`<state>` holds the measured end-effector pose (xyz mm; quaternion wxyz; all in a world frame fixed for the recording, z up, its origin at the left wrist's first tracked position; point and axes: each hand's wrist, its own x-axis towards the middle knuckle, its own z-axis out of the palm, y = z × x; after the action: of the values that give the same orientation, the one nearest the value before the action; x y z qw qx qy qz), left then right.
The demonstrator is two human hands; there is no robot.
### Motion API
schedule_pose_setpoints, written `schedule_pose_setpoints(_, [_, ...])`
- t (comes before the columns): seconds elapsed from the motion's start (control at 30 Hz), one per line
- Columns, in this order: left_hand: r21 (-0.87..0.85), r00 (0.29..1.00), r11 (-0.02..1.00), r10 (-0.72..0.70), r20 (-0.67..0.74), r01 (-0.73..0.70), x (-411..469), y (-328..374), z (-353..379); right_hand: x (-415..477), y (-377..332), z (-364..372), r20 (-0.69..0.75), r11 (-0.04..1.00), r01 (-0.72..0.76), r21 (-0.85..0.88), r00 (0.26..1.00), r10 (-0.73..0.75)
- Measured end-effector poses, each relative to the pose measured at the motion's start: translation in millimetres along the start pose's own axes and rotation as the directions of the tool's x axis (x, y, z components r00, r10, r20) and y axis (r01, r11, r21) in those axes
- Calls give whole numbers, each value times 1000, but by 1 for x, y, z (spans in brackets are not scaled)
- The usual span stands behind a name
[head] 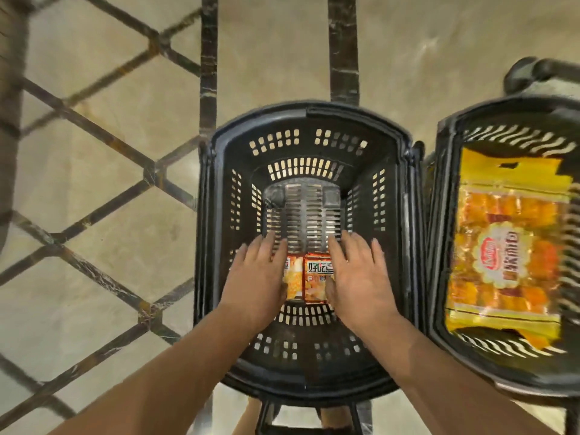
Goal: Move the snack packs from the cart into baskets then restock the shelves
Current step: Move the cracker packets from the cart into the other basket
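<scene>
Snack packs (309, 277) in the left basket (216, 189) look light, crinkly and slippery. Left grip (260, 271) and right grip (357, 277) lie flat-fingered, released, over them. Best pinched at their edges.

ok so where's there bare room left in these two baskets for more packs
Bare room: the far half of the floor in the middle basket, full width, between the two snack packs and the far wall. Crowded: its near end, where the left hand and right hand lie flat on the packs, and the right basket, almost filled by the big yellow bag.
</scene>
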<state>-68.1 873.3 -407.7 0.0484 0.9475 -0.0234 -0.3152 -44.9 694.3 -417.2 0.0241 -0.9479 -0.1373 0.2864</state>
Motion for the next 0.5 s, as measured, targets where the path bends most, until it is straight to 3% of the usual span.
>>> schedule_pose_setpoints(0.1, [140, 996, 990, 40, -74, -29, -41, 15, -70, -41, -8, -64, -110, 996, -3, -88, 994, -7])
schedule_pose_setpoints(0.2, [158, 981, 987, 72, -181, -43, -93, 29, -139, -93, -14, -133, -187, 994, 34, -104, 981, -53])
schedule_pose_setpoints(0.5, [157, 897, 965, 255, -362, -211, -244, 90, -295, -245, -8, -302, -427, 998, 11, 63, 904, 17])
